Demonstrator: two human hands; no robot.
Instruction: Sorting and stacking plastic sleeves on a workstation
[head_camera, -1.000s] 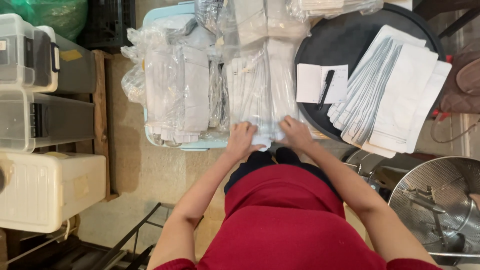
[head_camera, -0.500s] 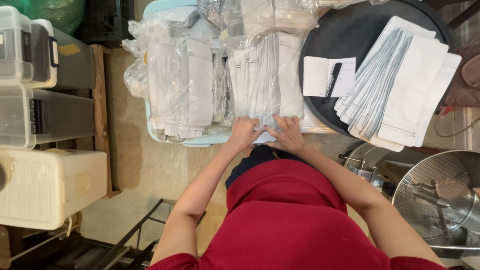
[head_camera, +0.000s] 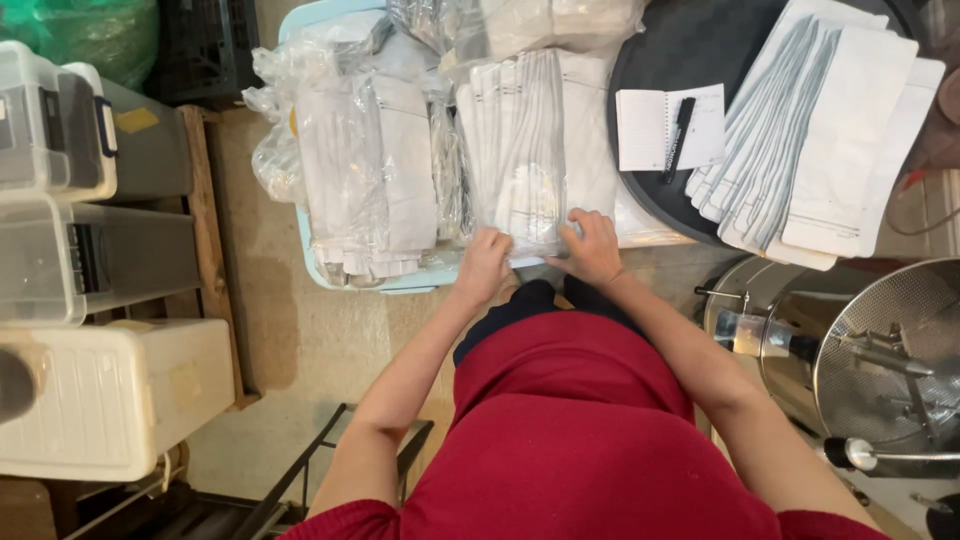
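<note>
Your left hand and right hand both pinch the near end of a clear-wrapped bundle of white pouches — its far end is cut off; a similar bundle lies left.

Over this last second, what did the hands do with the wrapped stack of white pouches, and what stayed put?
The right hand shifted toward the left hand along the near edge of the plastic-wrapped stack of white pouches, then apart again; both kept hold. The notebook, pen and fanned pouches on the black tray stayed as they were.
</note>
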